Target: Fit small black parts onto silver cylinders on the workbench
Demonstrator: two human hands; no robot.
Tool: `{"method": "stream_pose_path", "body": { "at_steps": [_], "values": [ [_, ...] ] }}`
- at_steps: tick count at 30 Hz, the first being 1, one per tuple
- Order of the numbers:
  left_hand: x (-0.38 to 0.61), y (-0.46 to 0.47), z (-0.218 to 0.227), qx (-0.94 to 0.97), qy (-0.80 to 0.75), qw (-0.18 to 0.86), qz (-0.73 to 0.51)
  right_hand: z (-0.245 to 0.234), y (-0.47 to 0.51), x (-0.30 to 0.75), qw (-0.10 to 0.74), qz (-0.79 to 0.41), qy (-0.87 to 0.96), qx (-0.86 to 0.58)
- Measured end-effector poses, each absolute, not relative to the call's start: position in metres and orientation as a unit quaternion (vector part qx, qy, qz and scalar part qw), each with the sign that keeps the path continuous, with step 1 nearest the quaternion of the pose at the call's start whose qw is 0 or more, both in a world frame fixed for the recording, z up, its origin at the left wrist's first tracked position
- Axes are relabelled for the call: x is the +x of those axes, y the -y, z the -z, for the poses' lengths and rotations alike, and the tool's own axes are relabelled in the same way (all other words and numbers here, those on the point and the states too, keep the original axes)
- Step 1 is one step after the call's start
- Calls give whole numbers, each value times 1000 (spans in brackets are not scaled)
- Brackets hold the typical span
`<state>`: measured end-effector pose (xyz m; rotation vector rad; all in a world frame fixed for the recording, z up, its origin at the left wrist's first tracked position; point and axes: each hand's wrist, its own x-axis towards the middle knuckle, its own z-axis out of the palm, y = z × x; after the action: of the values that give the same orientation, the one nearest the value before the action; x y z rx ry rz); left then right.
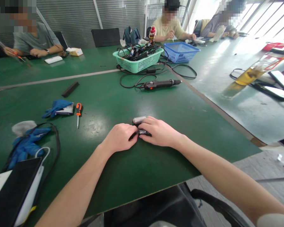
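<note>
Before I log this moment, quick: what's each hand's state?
Left hand: closed on a dark part, mostly hidden.
Right hand: closed on a shiny dark piece; whether both are one part cannot be told.

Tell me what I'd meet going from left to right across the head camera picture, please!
Black-screened device → blue-and-white glove bundle → orange-and-black screwdriver → left hand → right hand → tilted bottle with yellow liquid.

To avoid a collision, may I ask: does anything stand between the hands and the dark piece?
Nothing visible does: the left hand and right hand both touch the dark piece, though partly hiding it.
</note>
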<state>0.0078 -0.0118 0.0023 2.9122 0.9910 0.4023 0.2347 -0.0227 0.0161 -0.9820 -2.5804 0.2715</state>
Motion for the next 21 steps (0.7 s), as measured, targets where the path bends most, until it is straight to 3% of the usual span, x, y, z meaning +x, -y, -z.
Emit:
{"method": "stream_pose_path", "body": {
  "at_steps": [21],
  "values": [
    [7,12,-4,939,-314,26,-135,-15,23,232,168,-106,912,-358]
  ]
}}
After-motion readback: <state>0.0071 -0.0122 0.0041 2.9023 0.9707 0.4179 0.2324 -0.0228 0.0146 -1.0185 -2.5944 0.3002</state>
